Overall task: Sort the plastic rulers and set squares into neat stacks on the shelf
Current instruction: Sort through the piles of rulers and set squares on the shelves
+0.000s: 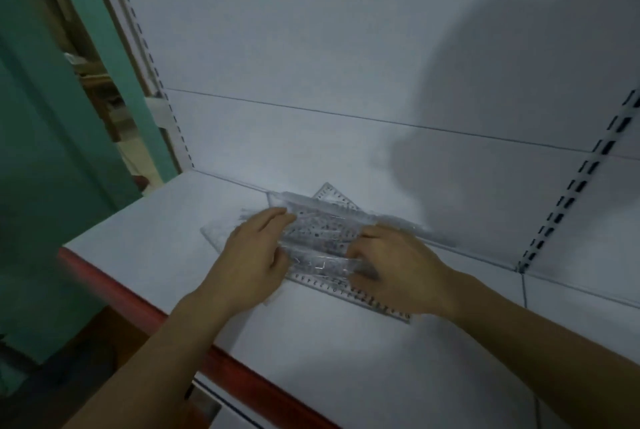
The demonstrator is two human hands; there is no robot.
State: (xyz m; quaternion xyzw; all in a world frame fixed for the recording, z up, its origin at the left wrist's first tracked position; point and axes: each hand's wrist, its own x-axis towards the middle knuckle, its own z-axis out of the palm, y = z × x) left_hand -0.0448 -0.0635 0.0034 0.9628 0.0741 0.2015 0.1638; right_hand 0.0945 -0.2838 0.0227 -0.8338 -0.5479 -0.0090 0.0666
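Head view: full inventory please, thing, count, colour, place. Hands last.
pile of rulers and set squares: count unclear, clear plastic with dark markings, overlapping on the shelf near the back panel
set square corner: one, clear, sticks out at the pile's far side
long ruler edge: one, clear, pokes out at the near right under the right hand
shelf: one, white
shelf edge strip: one, red, along the front
back panel: white, behind the shelf
slotted upright: one, white, at right
left hand: fingers flat on the pile's left end
right hand: fingers curled on the pile's right end
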